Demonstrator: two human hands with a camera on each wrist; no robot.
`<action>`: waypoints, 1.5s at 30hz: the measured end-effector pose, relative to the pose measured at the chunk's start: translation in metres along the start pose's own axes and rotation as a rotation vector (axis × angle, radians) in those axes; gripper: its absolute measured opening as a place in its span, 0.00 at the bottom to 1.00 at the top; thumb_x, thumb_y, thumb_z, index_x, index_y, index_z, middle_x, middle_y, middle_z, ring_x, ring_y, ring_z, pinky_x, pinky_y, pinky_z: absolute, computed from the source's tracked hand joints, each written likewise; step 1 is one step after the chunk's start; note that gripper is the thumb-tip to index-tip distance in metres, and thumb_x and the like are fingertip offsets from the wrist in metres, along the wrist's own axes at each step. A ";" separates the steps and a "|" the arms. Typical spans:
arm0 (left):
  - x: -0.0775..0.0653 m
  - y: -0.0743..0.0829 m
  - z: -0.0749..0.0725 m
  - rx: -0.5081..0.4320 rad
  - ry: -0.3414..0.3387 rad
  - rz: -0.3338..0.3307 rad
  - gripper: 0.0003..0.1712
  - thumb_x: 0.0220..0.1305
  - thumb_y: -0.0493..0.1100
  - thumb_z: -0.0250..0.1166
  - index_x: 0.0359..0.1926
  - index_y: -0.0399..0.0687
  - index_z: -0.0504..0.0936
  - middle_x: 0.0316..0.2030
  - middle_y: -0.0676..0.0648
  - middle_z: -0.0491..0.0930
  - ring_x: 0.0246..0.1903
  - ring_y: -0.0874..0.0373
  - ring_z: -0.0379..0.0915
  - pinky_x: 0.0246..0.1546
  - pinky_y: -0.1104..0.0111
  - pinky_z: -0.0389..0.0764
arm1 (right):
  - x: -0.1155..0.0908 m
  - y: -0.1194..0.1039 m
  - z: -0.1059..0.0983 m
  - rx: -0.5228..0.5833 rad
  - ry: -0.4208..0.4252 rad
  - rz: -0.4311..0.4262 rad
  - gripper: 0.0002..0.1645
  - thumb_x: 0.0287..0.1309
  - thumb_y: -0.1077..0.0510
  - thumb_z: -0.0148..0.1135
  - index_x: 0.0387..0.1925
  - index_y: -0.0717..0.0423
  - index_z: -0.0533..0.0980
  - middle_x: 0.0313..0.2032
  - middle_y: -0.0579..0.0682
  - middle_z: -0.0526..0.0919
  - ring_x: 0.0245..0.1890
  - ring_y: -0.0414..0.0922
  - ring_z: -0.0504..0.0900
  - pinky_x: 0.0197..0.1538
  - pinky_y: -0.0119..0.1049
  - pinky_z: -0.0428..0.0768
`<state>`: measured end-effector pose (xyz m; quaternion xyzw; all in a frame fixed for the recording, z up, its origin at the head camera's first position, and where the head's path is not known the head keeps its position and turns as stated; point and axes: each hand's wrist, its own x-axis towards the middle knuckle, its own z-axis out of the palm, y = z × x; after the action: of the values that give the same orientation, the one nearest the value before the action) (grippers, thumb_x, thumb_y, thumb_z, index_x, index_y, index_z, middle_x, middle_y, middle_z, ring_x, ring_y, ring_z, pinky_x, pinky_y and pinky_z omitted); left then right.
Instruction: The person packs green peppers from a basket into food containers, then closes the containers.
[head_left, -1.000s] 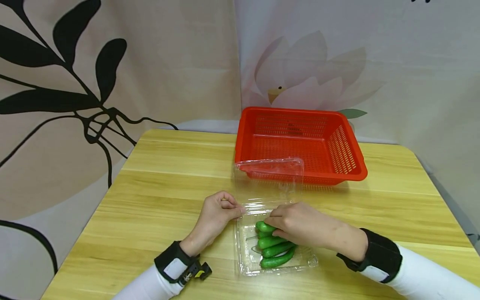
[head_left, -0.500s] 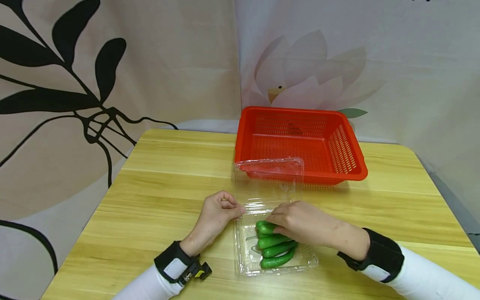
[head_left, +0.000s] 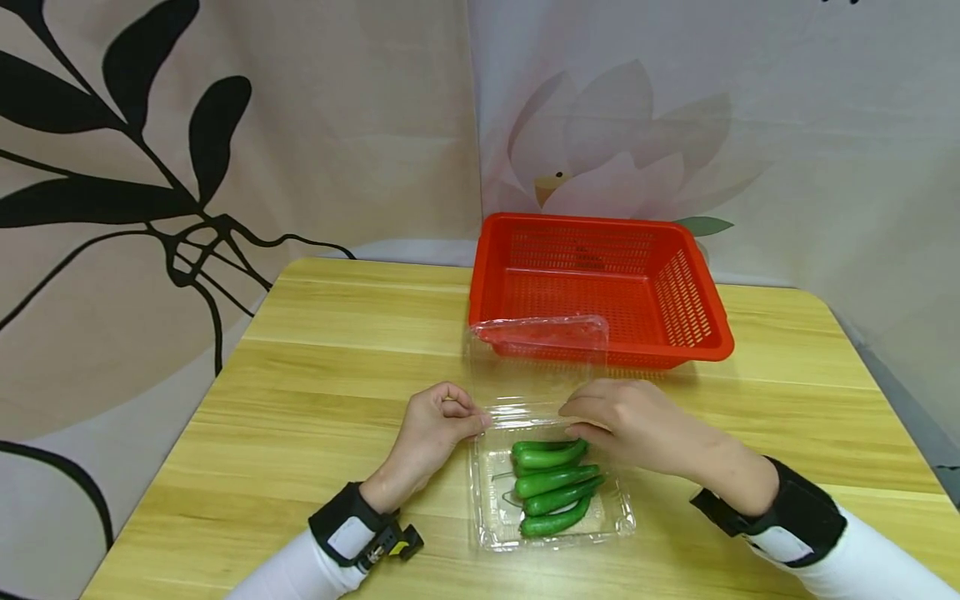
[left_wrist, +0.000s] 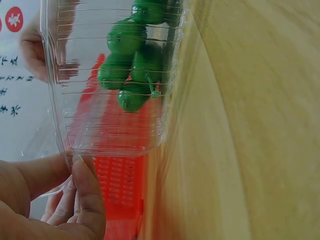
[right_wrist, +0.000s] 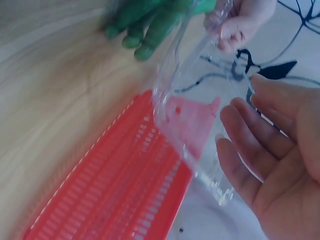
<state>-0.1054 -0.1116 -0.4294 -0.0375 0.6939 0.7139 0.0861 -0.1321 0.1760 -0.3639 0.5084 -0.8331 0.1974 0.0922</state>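
A clear plastic clamshell box (head_left: 497,525) lies on the table with its lid (head_left: 536,367) raised at the back. Inside, several green peppers (head_left: 558,481) lie side by side, their thin stems toward the left. My left hand (head_left: 442,429) pinches the box's rim at the back left corner; the left wrist view shows thumb and finger (left_wrist: 90,187) on that edge. Over the back right corner, my right hand (head_left: 641,425) is held with loosely bent fingers and nothing between them. In the right wrist view its fingers (right_wrist: 240,165) are spread apart near the clear plastic.
A red perforated basket (head_left: 600,222) stands behind the box, and the lid overlaps its front left corner in the head view. The wooden table (head_left: 337,333) runs back to a printed cloth backdrop (head_left: 375,108).
My right hand has let go of the peppers and moved right and back to the box's rear right corner, uncovering their right ends. My left hand has stayed put.
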 end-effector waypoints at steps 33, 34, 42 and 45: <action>0.009 0.005 0.008 0.035 -0.056 0.010 0.12 0.60 0.23 0.71 0.43 0.33 0.79 0.40 0.34 0.88 0.36 0.53 0.86 0.38 0.70 0.86 | -0.026 0.046 -0.024 0.077 0.418 0.519 0.15 0.61 0.68 0.73 0.50 0.62 0.86 0.40 0.53 0.90 0.32 0.41 0.82 0.37 0.20 0.78; 0.009 0.005 0.008 0.036 -0.056 0.010 0.12 0.60 0.23 0.71 0.43 0.33 0.79 0.40 0.33 0.88 0.36 0.54 0.86 0.38 0.70 0.86 | -0.026 0.046 -0.025 0.079 0.417 0.523 0.15 0.62 0.68 0.73 0.50 0.62 0.86 0.41 0.53 0.90 0.32 0.41 0.82 0.36 0.20 0.78; 0.015 0.004 0.011 0.038 -0.053 0.024 0.13 0.61 0.23 0.71 0.44 0.30 0.79 0.41 0.29 0.87 0.36 0.55 0.86 0.38 0.71 0.86 | -0.021 0.046 -0.028 0.100 0.429 0.515 0.15 0.62 0.68 0.73 0.50 0.62 0.87 0.43 0.55 0.91 0.30 0.42 0.83 0.35 0.17 0.77; 0.016 0.005 0.012 0.043 -0.046 0.031 0.13 0.61 0.23 0.71 0.44 0.30 0.79 0.41 0.31 0.87 0.37 0.54 0.86 0.39 0.70 0.86 | -0.018 0.046 -0.029 0.108 0.440 0.512 0.17 0.61 0.68 0.74 0.52 0.63 0.86 0.41 0.55 0.91 0.30 0.42 0.82 0.35 0.17 0.77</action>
<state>-0.1215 -0.0991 -0.4273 -0.0083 0.7075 0.7006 0.0918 -0.1653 0.2216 -0.3546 0.2321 -0.8822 0.3631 0.1898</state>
